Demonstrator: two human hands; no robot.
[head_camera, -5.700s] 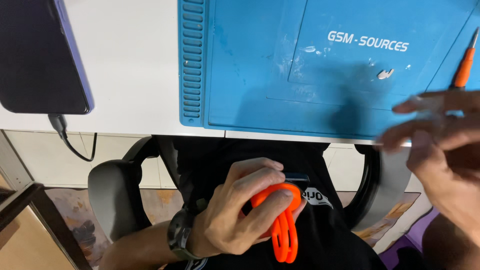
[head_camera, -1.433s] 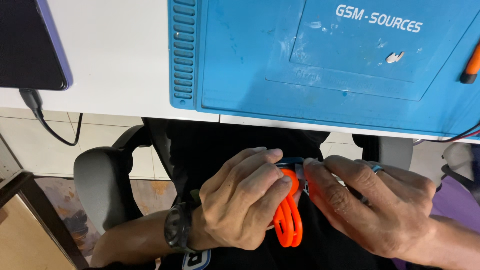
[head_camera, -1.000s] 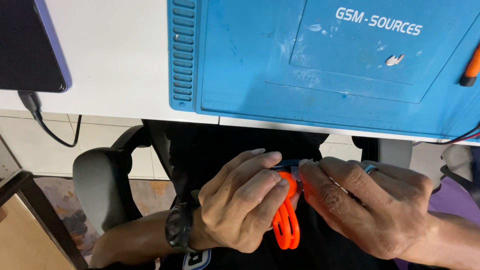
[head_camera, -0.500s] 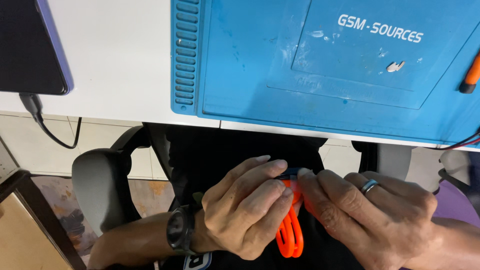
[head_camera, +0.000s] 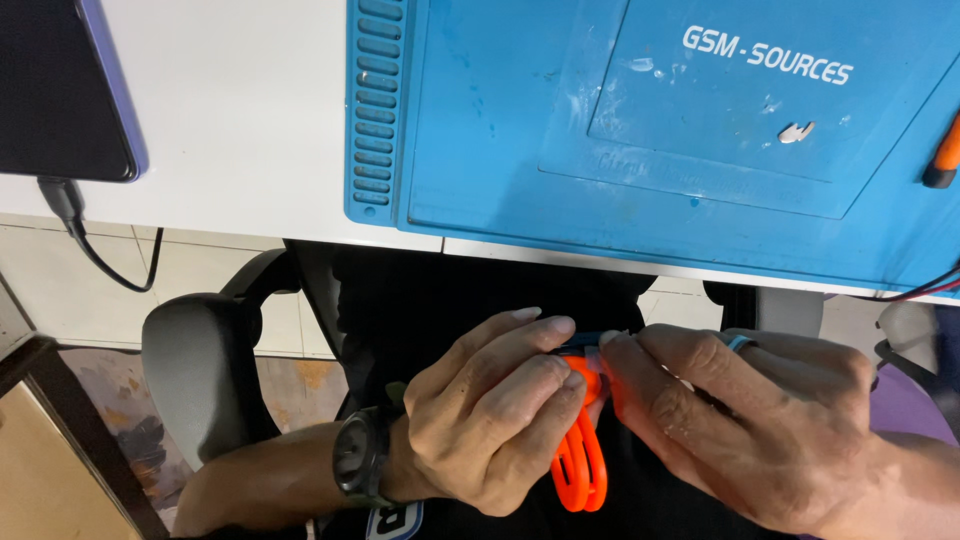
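Observation:
Both hands meet in my lap, below the table's front edge. My left hand (head_camera: 490, 415), with a dark watch on the wrist, wraps around an orange looped plastic tool (head_camera: 580, 468) whose handles hang down between the hands. My right hand (head_camera: 740, 425), with a blue ring on one finger, pinches the top of the same tool where a small dark part (head_camera: 582, 343) shows between the fingertips. What that dark part is cannot be told; the fingers hide most of it.
A blue work mat (head_camera: 650, 130) lies on the white table (head_camera: 230, 120), with a small pale scrap (head_camera: 797, 131) on it. An orange-handled tool (head_camera: 943, 160) lies at the right edge. A dark device (head_camera: 60, 90) with a cable (head_camera: 85, 240) sits at the left. A chair armrest (head_camera: 200, 370) is below.
My right hand came down from beside the mat and joined my left hand on the orange tool. Over the last second the fingers have closed tighter around its top.

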